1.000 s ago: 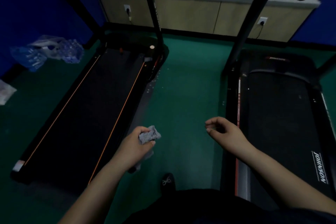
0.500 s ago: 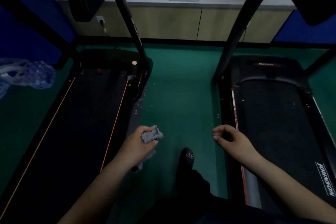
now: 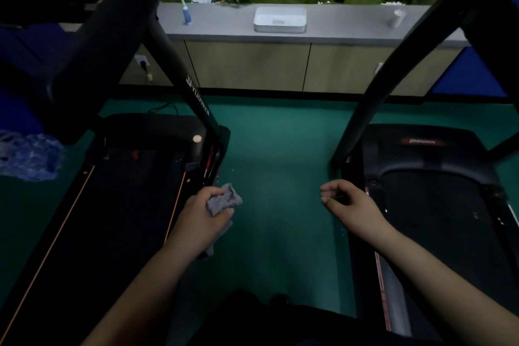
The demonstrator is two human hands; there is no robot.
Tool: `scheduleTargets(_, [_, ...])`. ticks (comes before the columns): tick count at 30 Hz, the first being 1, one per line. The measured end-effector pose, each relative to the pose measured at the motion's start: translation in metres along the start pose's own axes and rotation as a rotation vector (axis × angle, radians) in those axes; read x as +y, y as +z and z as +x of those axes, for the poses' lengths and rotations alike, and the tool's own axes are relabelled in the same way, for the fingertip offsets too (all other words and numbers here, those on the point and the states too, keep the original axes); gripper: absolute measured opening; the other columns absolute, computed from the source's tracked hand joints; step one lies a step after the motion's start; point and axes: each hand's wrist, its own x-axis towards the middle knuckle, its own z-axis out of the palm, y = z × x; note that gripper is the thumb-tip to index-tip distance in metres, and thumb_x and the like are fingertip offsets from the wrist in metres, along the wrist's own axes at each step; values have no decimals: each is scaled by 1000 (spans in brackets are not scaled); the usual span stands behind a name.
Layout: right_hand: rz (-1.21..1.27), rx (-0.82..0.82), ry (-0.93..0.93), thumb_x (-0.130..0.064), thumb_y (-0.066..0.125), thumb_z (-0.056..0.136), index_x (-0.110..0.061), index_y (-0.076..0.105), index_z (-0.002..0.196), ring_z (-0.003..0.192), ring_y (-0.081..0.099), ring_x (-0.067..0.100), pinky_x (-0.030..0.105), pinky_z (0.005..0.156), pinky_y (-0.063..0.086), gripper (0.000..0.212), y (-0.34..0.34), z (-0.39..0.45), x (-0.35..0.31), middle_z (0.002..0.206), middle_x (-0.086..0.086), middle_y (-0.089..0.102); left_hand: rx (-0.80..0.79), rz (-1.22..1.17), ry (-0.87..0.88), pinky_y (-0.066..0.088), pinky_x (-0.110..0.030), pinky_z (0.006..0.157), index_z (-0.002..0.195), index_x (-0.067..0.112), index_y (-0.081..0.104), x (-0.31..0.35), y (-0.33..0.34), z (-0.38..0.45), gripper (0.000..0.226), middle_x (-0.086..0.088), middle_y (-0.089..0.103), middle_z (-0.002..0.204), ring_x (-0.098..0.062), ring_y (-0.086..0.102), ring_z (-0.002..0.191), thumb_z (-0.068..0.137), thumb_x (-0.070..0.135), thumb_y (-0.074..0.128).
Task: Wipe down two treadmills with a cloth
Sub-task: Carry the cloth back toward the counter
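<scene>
At far left, a crumpled plastic bag (image 3: 26,156) is seen on the green floor (image 3: 278,177) beside the left treadmill (image 3: 118,205). Over that machine's inner edge, the grey cloth (image 3: 223,199) is gripped in the left hand (image 3: 203,215), bunched, a tail hanging below the palm. Neither machine is touched by it yet. A flatter fold would probably serve better, so that the rail is met by a broad face and long strokes can be drawn along it. Open floor lies between the machines. The right hand (image 3: 346,205) is held loosely curled, nothing in it, near the right treadmill (image 3: 438,205). Slanted uprights (image 3: 193,90) rise on both sides and should be skirted.
</scene>
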Motion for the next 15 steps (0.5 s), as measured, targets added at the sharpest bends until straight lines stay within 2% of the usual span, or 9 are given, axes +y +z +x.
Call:
scheduleTargets(2, [6, 8, 1, -8, 66, 85, -26, 63, 90, 81, 62, 7, 5, 75, 44, 19, 3, 31, -9, 90, -5, 68, 11, 29, -2, 43, -25, 75, 112, 34, 55, 3, -8, 31, 33, 1, 54, 116, -9, 57, 96, 83, 29, 71])
scheduleTargets(4, [14, 1, 10, -6, 66, 85, -23, 63, 91, 81, 63, 9, 5, 75, 45, 18, 10, 63, -17, 91, -2, 68, 16, 31, -9, 43, -25, 76, 109, 32, 57, 4, -15, 64, 33, -3, 54, 115, -11, 57, 96, 81, 27, 72])
scheduleTargets(7, [-12, 0, 26, -9, 67, 84, -29, 63, 88, 87, 66, 15, 24, 85, 50, 21, 19, 112, -21, 90, -7, 69, 27, 35, -2, 41, -20, 75, 109, 25, 60, 8, -28, 116, 33, -7, 57, 112, -12, 57, 92, 80, 19, 74])
scheduleTargets(9, [-9, 25, 35, -9, 67, 84, -30, 63, 86, 91, 66, 17, 28, 88, 50, 22, 22, 147, -29, 90, -6, 69, 20, 31, 15, 42, -19, 73, 111, 21, 62, 14, -39, 156, 33, -7, 60, 110, -11, 58, 91, 80, 17, 74])
scheduleTargets(13, [-13, 68, 18, -8, 67, 84, -30, 62, 85, 90, 66, 14, 13, 83, 46, 22, 21, 218, -57, 89, -6, 68, 12, 46, 18, 45, -24, 81, 115, 21, 59, 36, -61, 236, 36, 0, 57, 110, -13, 55, 95, 82, 22, 73])
scheduleTargets(15, [0, 87, 7, -9, 67, 84, -30, 62, 86, 90, 65, 12, 17, 84, 47, 22, 20, 250, -70, 89, -6, 68, 12, 25, 43, 47, -24, 80, 115, 24, 59, 52, -68, 275, 36, 1, 57, 113, -13, 56, 96, 82, 23, 73])
